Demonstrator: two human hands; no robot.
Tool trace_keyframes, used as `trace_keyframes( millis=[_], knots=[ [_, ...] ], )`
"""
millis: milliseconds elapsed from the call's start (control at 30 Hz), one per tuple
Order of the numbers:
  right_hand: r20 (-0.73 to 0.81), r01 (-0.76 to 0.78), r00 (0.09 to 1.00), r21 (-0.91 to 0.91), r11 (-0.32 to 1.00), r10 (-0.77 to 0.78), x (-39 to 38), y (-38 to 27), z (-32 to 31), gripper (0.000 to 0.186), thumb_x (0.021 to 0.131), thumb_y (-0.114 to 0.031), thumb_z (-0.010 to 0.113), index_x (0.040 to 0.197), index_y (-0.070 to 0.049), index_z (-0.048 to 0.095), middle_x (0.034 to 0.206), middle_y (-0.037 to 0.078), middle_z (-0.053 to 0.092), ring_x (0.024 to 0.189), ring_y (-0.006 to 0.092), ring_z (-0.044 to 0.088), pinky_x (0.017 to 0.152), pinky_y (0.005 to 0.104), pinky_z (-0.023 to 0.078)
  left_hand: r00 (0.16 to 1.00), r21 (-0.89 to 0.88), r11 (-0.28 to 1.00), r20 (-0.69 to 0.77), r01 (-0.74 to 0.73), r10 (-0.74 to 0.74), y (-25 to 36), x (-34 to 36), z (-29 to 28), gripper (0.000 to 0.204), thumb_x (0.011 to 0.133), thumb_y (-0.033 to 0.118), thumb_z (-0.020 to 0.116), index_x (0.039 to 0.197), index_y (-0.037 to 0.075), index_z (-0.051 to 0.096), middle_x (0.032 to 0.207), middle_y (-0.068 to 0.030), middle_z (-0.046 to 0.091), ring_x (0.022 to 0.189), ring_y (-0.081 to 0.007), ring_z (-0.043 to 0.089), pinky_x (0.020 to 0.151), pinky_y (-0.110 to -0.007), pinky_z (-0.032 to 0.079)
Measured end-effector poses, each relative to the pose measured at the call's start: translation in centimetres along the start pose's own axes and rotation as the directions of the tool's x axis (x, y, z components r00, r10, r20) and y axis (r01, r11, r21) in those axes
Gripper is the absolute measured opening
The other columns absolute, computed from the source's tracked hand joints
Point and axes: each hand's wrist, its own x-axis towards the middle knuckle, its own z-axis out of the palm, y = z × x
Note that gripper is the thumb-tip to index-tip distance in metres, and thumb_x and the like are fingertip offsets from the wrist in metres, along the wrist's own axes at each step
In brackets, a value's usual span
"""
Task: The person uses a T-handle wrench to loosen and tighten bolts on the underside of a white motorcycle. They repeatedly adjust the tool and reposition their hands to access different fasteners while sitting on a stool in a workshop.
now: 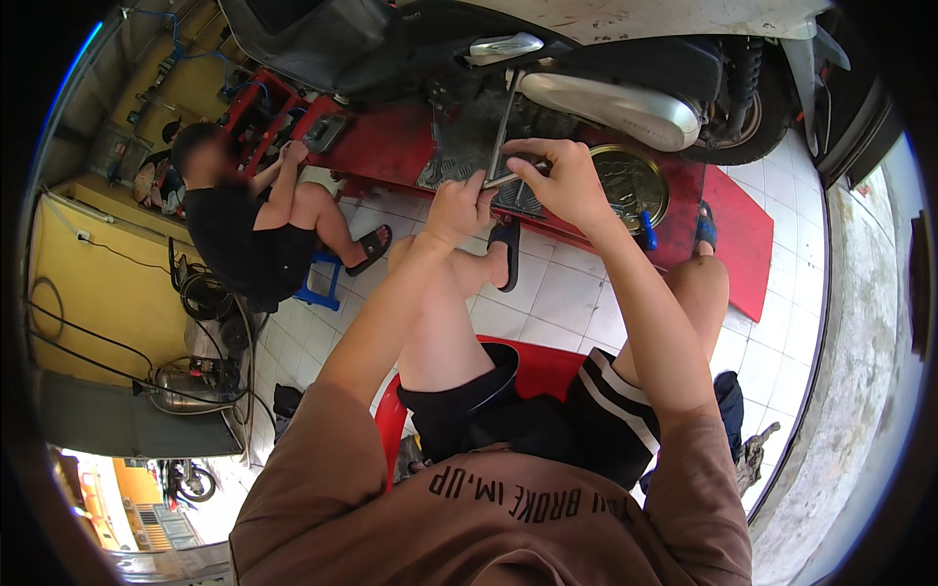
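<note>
In front of me, both hands are on a metal T-handle wrench (505, 122). Its long shaft reaches away toward the underside of a scooter, near the front end of the pale engine side cover (611, 105). My left hand (456, 211) is closed around the near left part of the crossbar. My right hand (572, 186) grips the other end, thumb and fingers pressed around it. Whether the far tip sits on a bolt is too small to tell. A round gold-coloured pan (653, 195) lies right of my right hand, with a blue-handled tool (649, 230) at its near edge.
The scooter stands over a red lift platform (743, 244) whose right end slopes outward. At left, a person in black (239, 220) sits on a blue stool (320, 283). I sit on a red chair (547, 366). Hoses (205, 293) and a metal tank (186, 386) stand by the yellow wall.
</note>
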Motion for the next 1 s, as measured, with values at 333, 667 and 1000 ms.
trace_keyframes(
  millis=[333,667,1000],
  knots=[
    [0.225,-0.486,0.874,0.408,0.773,0.431,-0.7,2.1,-4.8,0.048,0.098,-0.042,0.045,0.108,0.002,0.062,0.069,0.001,0.059,0.060,0.0082,0.051,0.056,0.0210,0.039,0.784,-0.850,0.490,-0.168,0.192,-0.597,9.7,3.1,6.8,0.039,0.101,0.032,0.036,0.080,0.001,0.046,0.052,-0.0043,0.041,0.044,-0.0172,0.048,0.043,-0.031,0.039],
    [0.366,-0.704,0.698,0.195,0.683,0.615,-0.9,4.4,-1.8,0.036,0.099,-0.029,0.044,0.113,0.000,0.062,0.087,0.007,0.066,0.074,0.0121,0.059,0.069,0.0260,0.047,0.556,-0.890,-0.300,0.449,0.342,-0.699,6.4,0.4,1.1,0.053,0.102,0.042,0.018,0.098,0.000,0.049,0.091,-0.0199,0.063,0.082,-0.0258,0.065,0.063,-0.034,0.055],
    [0.678,-0.825,0.562,0.419,0.379,0.474,1.9,6.4,4.3,0.033,0.100,-0.020,0.042,0.124,0.001,0.049,0.097,0.009,0.058,0.086,0.0160,0.054,0.078,0.0320,0.045,0.556,-0.607,-0.674,0.760,0.421,-0.336,2.1,-2.5,0.2,0.052,0.102,0.043,0.026,0.095,0.001,0.056,0.084,-0.0100,0.062,0.072,-0.0197,0.060,0.063,-0.028,0.049]
  ],
)
